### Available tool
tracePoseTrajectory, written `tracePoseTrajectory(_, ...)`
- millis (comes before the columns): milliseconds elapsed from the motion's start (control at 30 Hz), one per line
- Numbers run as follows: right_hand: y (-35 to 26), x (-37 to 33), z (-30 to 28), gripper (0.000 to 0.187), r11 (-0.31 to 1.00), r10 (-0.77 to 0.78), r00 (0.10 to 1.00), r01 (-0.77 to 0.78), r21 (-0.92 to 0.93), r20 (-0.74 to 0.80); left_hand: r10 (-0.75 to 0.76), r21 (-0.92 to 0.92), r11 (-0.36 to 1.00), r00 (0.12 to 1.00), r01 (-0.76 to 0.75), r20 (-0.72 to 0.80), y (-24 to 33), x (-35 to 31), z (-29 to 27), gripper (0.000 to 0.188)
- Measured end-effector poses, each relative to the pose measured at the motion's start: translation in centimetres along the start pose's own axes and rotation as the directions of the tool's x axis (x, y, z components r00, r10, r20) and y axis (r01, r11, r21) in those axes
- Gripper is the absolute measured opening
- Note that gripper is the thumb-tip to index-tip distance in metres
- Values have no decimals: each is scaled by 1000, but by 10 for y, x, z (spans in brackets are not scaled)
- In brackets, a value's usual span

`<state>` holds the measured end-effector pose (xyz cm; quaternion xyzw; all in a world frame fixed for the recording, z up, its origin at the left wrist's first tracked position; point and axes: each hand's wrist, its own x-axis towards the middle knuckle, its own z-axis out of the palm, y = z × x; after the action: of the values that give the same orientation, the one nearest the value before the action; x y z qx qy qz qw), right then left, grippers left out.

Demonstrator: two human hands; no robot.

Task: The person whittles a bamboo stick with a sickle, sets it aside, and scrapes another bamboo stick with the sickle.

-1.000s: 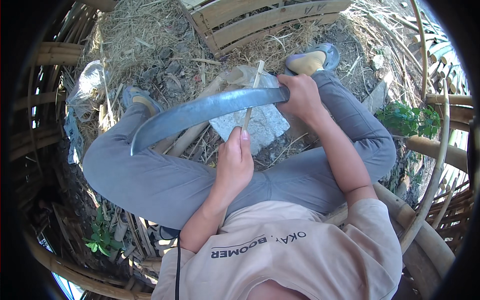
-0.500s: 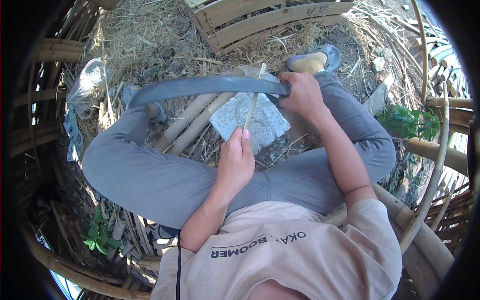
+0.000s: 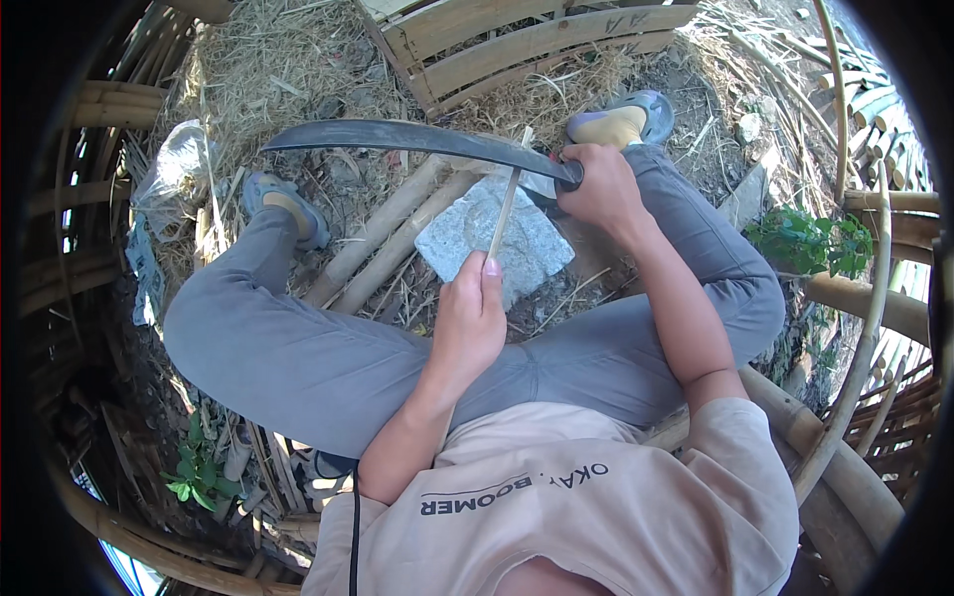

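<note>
Fingers closed: pale stick (image 3: 504,212) in the left hand (image 3: 470,316), curved machete (image 3: 397,136) in the right hand (image 3: 603,194)

The left thumb and fingers pinch the stick's near end, above the rough stone block (image 3: 542,243) between the bent legs (image 3: 288,363). Those of the right hand wrap the machete's grip, mostly hiding it; the blade reaches leftward, crossing the stick short of its far tip. Whether its edge bites or merely rests there cannot be told.

As for progress, the stick looks slim and straight already, so the rougher shaping seems done; how much trimming is left does not show.

Dark lettering (image 3: 487,496) runs inverted across the beige T-shirt (image 3: 596,526), and small dark marks (image 3: 612,20) sit on the wooden crate (image 3: 537,50). No brand label shows on blade or stick.
</note>
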<state>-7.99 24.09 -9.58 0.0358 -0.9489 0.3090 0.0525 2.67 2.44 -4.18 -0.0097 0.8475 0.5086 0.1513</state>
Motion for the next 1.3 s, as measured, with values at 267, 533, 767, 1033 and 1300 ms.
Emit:
tracePoseTrajectory(267,-28,-23,4,26,983,-111,974,137,-125,196,54,50,997,998,-52,-29,-3,6,3,36)
tracePoseTrajectory(533,1,-5,7,22,998,-47,999,47,49,-5,-2,-32,999,1000,2,7,3,8,-2,36)
tracePoseTrajectory(767,-7,-2,-2,26,985,0,1000,5,-171,29,9,10,1000,1000,-9,8,-2,-2,-3,36)
tracePoseTrajectory(1033,-11,-11,2,29,974,-46,985,81,-209,168,18,48,999,1000,-17,-12,-6,-1,0,35)
tracePoseTrajectory(1300,44,12,-20,19,976,183,965,-201,-86,-188,129,-4,992,992,-129,11,3,0,-2,35)
